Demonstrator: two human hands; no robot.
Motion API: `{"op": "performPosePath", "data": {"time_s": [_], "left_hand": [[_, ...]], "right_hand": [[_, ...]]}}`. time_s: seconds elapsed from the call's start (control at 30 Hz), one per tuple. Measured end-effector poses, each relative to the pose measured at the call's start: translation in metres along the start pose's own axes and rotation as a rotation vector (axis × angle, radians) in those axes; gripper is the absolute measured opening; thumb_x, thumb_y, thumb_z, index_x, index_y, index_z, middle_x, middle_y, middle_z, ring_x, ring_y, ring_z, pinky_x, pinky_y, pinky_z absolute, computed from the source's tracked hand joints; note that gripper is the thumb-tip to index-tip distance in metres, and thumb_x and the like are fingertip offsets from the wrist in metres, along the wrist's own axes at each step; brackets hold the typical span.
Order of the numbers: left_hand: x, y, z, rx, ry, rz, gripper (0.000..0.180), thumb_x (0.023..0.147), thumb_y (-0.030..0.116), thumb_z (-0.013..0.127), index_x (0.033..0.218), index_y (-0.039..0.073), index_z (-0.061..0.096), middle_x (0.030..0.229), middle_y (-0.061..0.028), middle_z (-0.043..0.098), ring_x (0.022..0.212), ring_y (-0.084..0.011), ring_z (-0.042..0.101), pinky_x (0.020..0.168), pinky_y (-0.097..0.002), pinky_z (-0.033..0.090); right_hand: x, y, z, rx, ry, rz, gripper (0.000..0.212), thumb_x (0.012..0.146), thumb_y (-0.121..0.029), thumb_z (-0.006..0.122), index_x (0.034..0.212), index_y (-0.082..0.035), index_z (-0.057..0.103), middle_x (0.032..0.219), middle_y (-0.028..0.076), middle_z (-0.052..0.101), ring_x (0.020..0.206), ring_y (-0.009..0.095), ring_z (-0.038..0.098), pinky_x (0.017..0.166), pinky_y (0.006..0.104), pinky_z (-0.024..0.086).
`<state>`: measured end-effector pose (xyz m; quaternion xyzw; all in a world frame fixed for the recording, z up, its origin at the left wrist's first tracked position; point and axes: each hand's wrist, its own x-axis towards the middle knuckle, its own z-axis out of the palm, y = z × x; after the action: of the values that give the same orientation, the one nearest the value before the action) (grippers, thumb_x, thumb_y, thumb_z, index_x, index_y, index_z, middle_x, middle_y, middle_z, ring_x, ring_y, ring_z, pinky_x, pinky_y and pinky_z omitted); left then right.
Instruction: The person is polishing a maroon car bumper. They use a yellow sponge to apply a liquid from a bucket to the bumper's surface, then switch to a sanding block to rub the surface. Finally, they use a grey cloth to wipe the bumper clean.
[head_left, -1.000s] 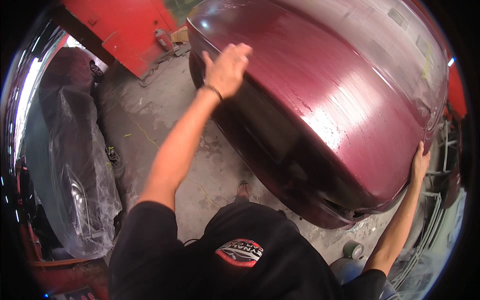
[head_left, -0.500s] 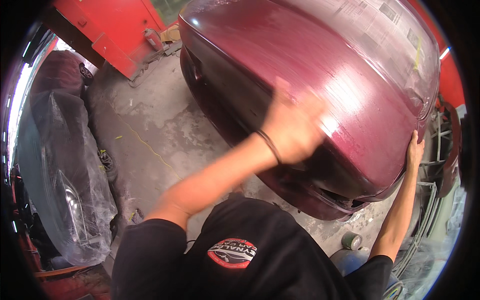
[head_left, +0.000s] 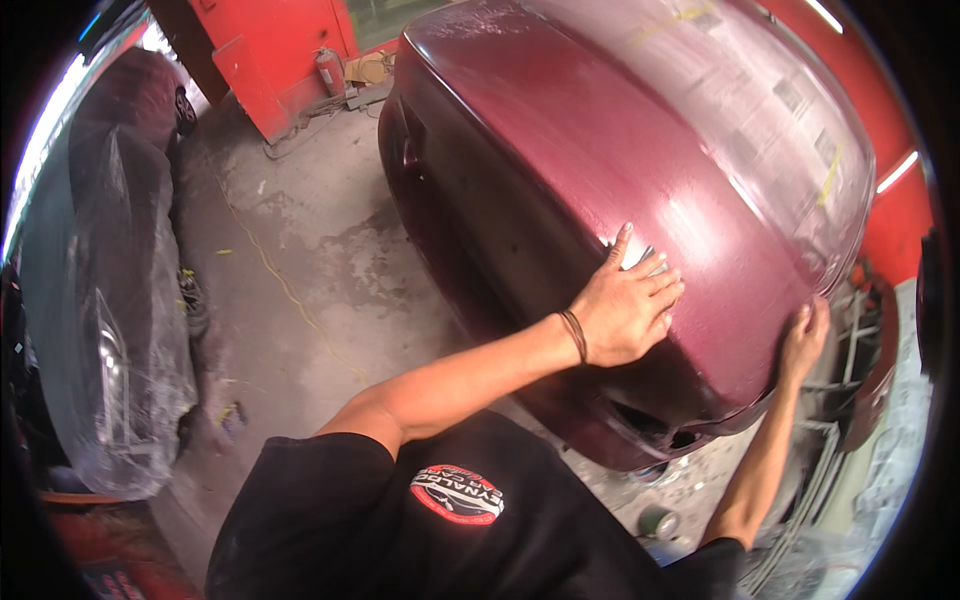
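Head view: left fingers (head_left: 662, 284) spread on maroon car (head_left: 600, 130) over concrete (head_left: 315, 195), grip of right fingers (head_left: 820, 313) unclear.

Patchy gry flr (head_left: 300, 200): yel. cord (head_left: 267, 262), wrapped car (head_left: 120, 260) L, maroon car (head_left: 600, 180) R.

Along the left edge I see a vehicle (head_left: 110, 250) under clear plastic sheeting (head_left: 150, 400), its dark wheel (head_left: 192, 292) showing at the side. Across the concrete floor (head_left: 290, 185), patched with darker stains, a thin yellow cord (head_left: 265, 255) wanders. At upper left I make out a red panel (head_left: 265, 65) with a red fire extinguisher (head_left: 330, 72) beside it and a brown box (head_left: 369, 68) next to that. On the right are a green can (head_left: 658, 522), pale metal bars (head_left: 805, 500) and a dark red curved part (head_left: 866, 375); above, a lit tube (head_left: 897, 172) against a red wall (head_left: 893, 235).
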<state>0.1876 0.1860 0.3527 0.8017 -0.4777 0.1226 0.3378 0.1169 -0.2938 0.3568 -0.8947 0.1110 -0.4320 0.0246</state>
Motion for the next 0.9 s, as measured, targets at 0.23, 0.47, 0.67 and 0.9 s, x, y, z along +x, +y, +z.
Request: {"op": "performPosePath", "data": {"time_s": [0.23,0.47,0.67,0.9], "left_hand": [[0.033,-0.020,-0.050,-1.280,0.216,-0.152,0.044,0.113,0.037,0.050,0.116,-0.002,0.072,0.098,0.0023,0.068,0.094,-0.0075,0.060,0.091,-0.0285,0.050],[0.034,-0.049,-0.092,-0.720,-0.030,-0.230,0.047,0.108,0.052,0.057,0.112,0.007,0.073,0.110,-0.0065,0.072,0.112,-0.0145,0.063,0.106,-0.0375,0.044],[0.006,-0.203,-0.124,0.501,-0.047,-0.241,0.090,0.095,0.079,0.052,0.160,0.019,0.046,0.170,-0.0112,0.039,0.160,-0.0313,0.029,0.121,-0.0821,0.011],[0.093,-0.312,-0.152,0.570,-0.221,-0.696,0.074,0.103,0.066,0.042,0.167,0.031,0.035,0.179,-0.0055,0.021,0.164,-0.0375,0.016,0.121,-0.0800,0.001]], "right_hand": [[-0.007,-0.273,-0.033,1.597,-0.612,0.335,0.100,0.095,-0.048,0.079,0.167,-0.002,0.027,0.166,0.017,0.043,0.153,0.031,0.042,0.125,0.0471,0.036],[0.026,-0.332,-0.054,1.516,-0.806,0.396,0.058,0.113,-0.026,0.053,0.161,0.004,0.040,0.164,0.017,0.046,0.151,0.027,0.044,0.128,0.0433,0.032],[0.004,-0.326,-0.064,0.604,-0.822,-0.086,0.055,0.104,0.001,0.059,0.157,-0.006,0.051,0.157,0.016,0.057,0.152,0.030,0.046,0.129,0.0445,0.029],[-0.051,-0.285,-0.117,-0.025,-1.145,-0.423,0.072,0.096,-0.015,0.061,0.164,-0.005,0.039,0.170,0.020,0.036,0.162,0.043,0.022,0.132,0.0622,0.003]]}}
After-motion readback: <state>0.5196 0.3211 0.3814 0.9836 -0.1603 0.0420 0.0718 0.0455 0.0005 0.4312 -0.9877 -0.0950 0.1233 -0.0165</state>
